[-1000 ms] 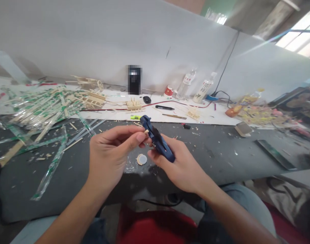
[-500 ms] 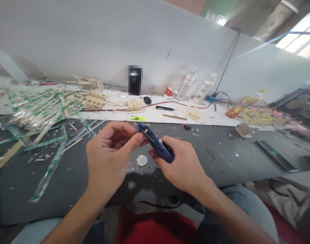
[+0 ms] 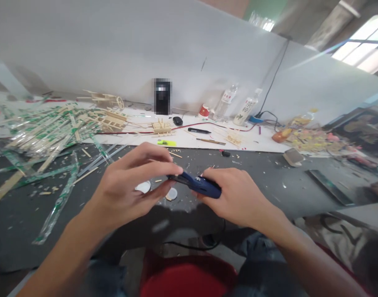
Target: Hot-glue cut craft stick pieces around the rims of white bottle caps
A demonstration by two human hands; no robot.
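Note:
My right hand (image 3: 235,194) is wrapped round a dark blue hand tool (image 3: 204,185), which looks like a clipper or pliers and points left. My left hand (image 3: 130,181) is at the tool's tip, its thumb and fingers closing round the end from above and below. Anything small between those fingers is hidden. Below the tip, a small white disc (image 3: 171,194) with a pale wooden edge lies on the dark table. Another white disc (image 3: 143,187) shows partly behind my left fingers.
Plastic-wrapped wood strips (image 3: 40,132) heap up at the left. Small wooden models (image 3: 160,127), a black pen (image 3: 199,130), a yellow highlighter (image 3: 166,142) and bottles (image 3: 246,108) stand or lie along the white strip. A grey block (image 3: 292,157) and a dark flat bar (image 3: 329,187) are at the right.
The tool has turned to lie more level and shifted slightly right with my right hand. My left hand has rolled and its fingers have moved over the tip. The second white disc has come into view.

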